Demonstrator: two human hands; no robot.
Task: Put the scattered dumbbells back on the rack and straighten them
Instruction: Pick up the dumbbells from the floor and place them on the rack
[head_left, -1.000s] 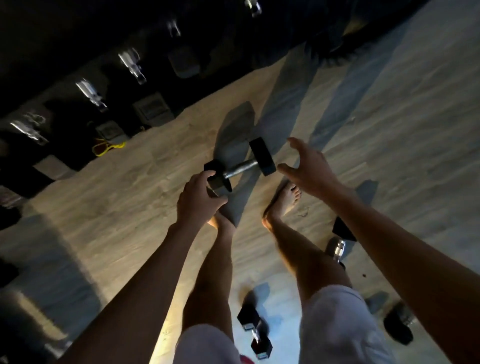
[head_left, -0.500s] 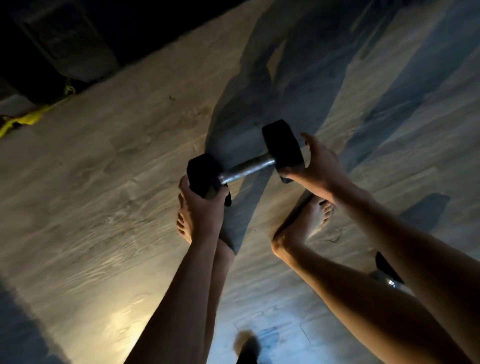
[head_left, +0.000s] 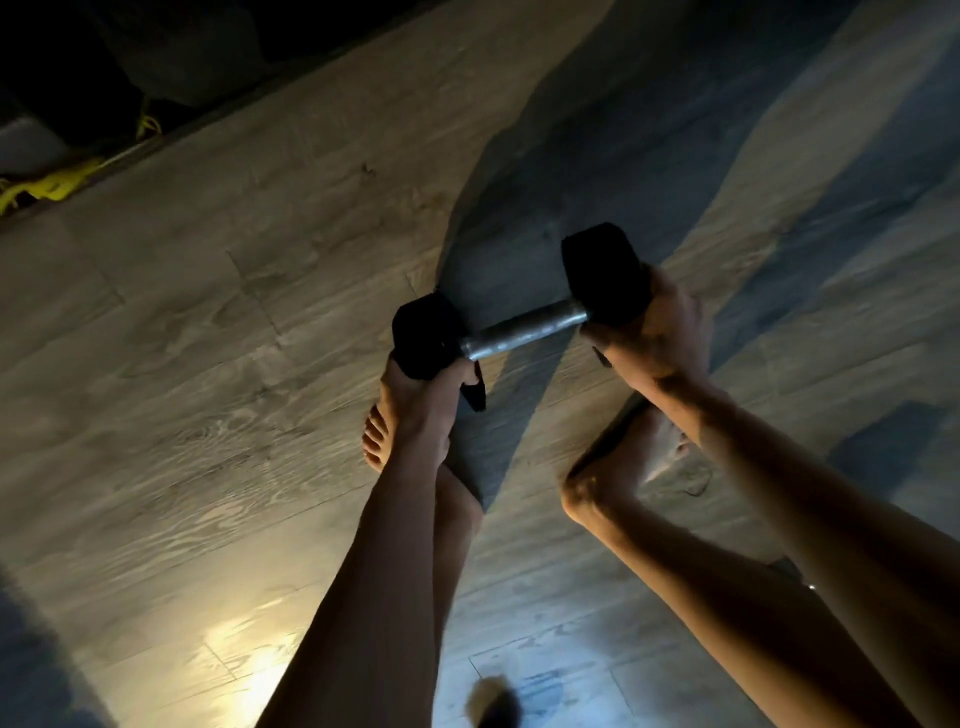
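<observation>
Your left hand (head_left: 423, 387) curls its fingers round the nearer black head of the dumbbell (head_left: 524, 330). Your right hand (head_left: 657, 332) wraps the farther head, and the metal handle runs bare between them. The dumbbell sits tilted over the wood-look floor (head_left: 208, 364); you can't tell whether it touches. Your left foot (head_left: 375, 439) and right foot (head_left: 618, 465) stand just below the dumbbell. A yellow band (head_left: 52, 184) lies far to its upper left.

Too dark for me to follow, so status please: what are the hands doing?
Left hand grips one end of the dumbbell, right hand the other. Rack not in view. Bare feet close beneath.
</observation>
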